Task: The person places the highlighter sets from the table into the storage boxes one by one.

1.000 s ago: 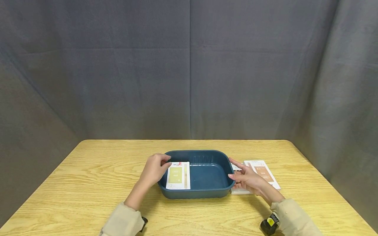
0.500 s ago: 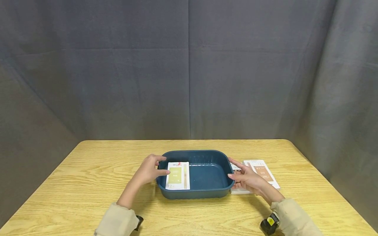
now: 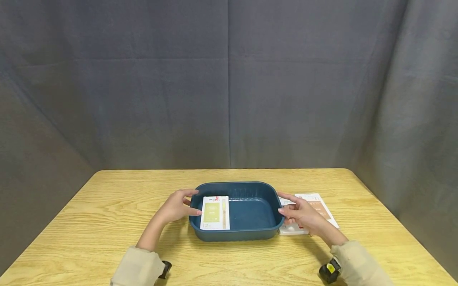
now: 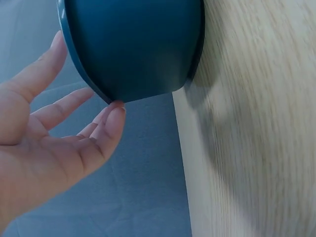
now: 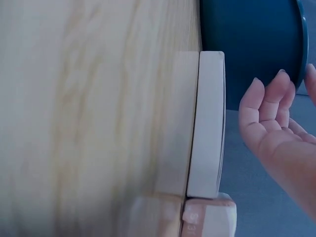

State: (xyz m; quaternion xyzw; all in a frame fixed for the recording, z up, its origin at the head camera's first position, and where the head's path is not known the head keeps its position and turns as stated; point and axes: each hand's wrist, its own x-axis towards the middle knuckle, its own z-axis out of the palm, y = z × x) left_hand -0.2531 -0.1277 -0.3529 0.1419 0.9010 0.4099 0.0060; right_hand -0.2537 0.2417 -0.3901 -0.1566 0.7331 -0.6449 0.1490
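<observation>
A dark teal oblong tub (image 3: 253, 214) stands on the wooden table. Inside, at its left end, lies a flat white box (image 3: 216, 223) with a green panel. My left hand (image 3: 177, 205) is spread around the tub's left end, thumb over the rim and fingertips at the far corner. The left wrist view shows those loosely bent fingers (image 4: 111, 126) right at the rim's outer edge. At the opposite end my right hand (image 3: 301, 214) has its thumb by the rim, the other fingers (image 5: 254, 96) loosely bent beside the outer wall. Neither hand closes around anything.
Right of the tub, partly behind my right hand, lie a white box (image 3: 291, 230) and another white box with a brown panel (image 3: 321, 208). A grey curtain (image 3: 229, 87) hangs behind the table (image 3: 125, 206) and along its sides.
My left hand has moved left, off the green-panelled box to the tub's rim, its thumb and finger spreading apart. My right hand has shifted slightly right.
</observation>
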